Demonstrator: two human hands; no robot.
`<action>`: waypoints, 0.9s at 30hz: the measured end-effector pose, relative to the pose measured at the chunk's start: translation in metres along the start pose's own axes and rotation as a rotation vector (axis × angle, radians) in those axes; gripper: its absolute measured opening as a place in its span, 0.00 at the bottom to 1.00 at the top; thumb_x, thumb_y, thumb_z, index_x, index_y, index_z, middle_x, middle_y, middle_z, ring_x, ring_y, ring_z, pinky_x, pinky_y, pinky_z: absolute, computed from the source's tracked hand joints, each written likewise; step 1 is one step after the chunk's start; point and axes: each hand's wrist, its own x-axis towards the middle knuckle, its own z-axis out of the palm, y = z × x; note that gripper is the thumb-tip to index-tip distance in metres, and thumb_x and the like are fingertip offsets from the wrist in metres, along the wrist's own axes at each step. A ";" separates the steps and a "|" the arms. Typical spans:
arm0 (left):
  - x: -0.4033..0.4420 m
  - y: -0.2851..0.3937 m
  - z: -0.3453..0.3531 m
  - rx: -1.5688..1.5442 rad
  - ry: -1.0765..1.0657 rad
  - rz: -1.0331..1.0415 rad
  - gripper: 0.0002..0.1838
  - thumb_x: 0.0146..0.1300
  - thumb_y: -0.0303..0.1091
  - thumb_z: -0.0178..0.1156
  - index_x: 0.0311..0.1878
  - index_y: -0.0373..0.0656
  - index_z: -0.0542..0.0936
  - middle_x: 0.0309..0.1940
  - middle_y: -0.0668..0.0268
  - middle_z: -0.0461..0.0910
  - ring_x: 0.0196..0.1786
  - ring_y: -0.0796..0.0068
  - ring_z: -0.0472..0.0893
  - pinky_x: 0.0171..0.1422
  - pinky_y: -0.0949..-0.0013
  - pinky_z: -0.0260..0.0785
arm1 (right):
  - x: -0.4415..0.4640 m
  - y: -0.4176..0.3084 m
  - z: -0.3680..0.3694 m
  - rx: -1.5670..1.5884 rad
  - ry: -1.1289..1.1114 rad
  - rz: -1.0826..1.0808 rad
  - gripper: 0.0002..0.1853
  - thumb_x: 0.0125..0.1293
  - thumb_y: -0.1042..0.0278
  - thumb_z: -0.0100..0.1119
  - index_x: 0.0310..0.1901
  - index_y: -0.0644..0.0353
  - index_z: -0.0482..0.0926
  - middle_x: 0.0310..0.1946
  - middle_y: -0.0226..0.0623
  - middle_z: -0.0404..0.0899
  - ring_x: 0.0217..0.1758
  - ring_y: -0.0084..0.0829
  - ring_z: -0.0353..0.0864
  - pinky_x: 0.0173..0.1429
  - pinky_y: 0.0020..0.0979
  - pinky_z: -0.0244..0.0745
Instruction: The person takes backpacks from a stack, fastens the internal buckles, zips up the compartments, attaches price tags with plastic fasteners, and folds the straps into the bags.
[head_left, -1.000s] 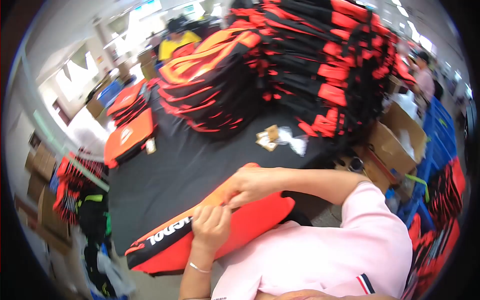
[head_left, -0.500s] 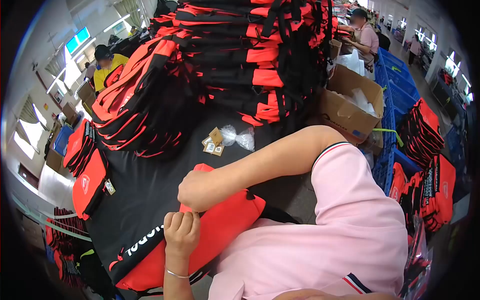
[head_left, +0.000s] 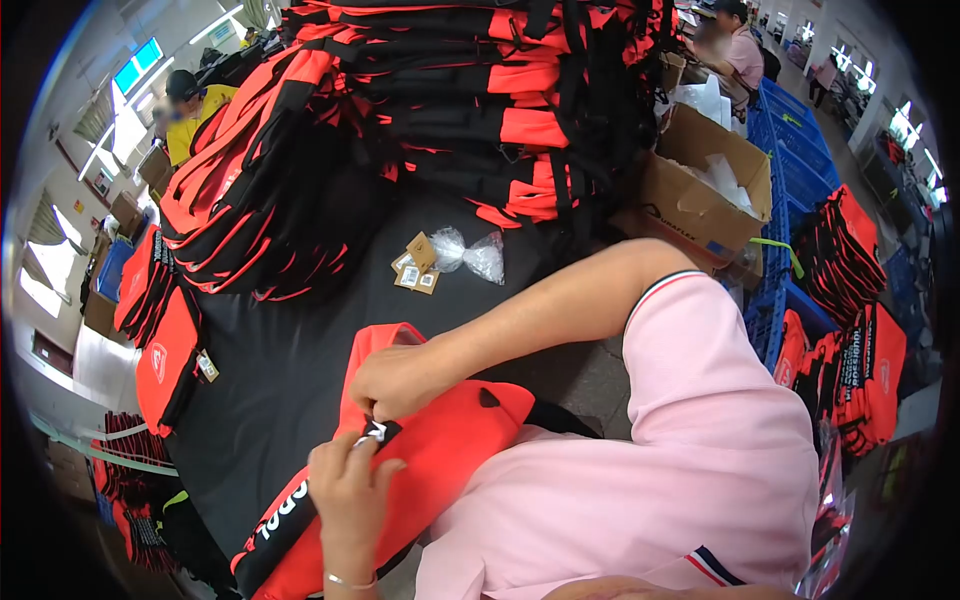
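Observation:
A red-orange bag with a black strip and white lettering (head_left: 430, 440) lies slanted in front of the pink-shirted body. My right hand (head_left: 395, 382) is closed at the bag's upper part, its fingertips pinching the edge by a small black-and-white piece (head_left: 376, 432). Just below, my left hand (head_left: 348, 490), with a bracelet on its wrist, rests on the bag near that piece. Its thumb stands away from the fingers, which touch the strip without gripping it.
Stacked red-and-black bags (head_left: 460, 110) rise at the back of the black table (head_left: 270, 350). Cardboard tags (head_left: 415, 265) and a clear plastic bundle (head_left: 470, 255) lie nearer. An open carton (head_left: 700, 195) and blue crates (head_left: 795, 150) stand right. Co-workers sit farther off.
My left hand has loosened from a closed grip, its thumb now apart. A black-and-white piece shows between the hands. The view has swung right, then settled.

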 end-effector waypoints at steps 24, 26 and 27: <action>0.007 -0.033 -0.010 0.283 -0.132 -0.261 0.07 0.49 0.25 0.61 0.27 0.39 0.71 0.23 0.61 0.70 0.29 0.59 0.73 0.32 0.59 0.64 | 0.039 -0.023 0.034 -0.162 0.983 -0.196 0.08 0.50 0.74 0.57 0.31 0.64 0.70 0.20 0.39 0.75 0.26 0.38 0.76 0.32 0.39 0.67; 0.005 -0.033 -0.008 0.292 -0.112 -0.244 0.07 0.50 0.25 0.61 0.27 0.40 0.71 0.23 0.62 0.70 0.29 0.60 0.73 0.32 0.60 0.64 | 0.037 -0.027 0.032 -0.212 0.938 -0.149 0.07 0.48 0.73 0.58 0.28 0.63 0.71 0.19 0.37 0.74 0.25 0.38 0.75 0.32 0.38 0.65; 0.004 -0.031 -0.007 0.295 -0.103 -0.219 0.07 0.50 0.25 0.61 0.28 0.40 0.71 0.23 0.62 0.70 0.29 0.61 0.73 0.32 0.61 0.64 | 0.033 -0.030 0.028 -0.265 0.891 -0.091 0.07 0.46 0.72 0.59 0.25 0.61 0.71 0.18 0.36 0.73 0.25 0.37 0.74 0.31 0.37 0.64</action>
